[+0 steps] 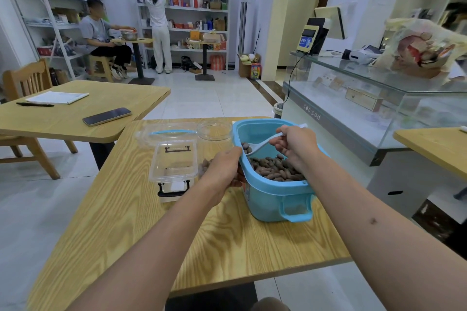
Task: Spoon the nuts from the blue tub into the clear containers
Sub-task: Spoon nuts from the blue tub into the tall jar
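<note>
While right hand (294, 145) grips — smooth white spoon (262, 144).

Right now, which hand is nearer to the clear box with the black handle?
Left. The left hand is just right of the box, gripping a nut-filled clear container beside it. The right hand is farther right, over the blue tub, holding the spoon.
</note>
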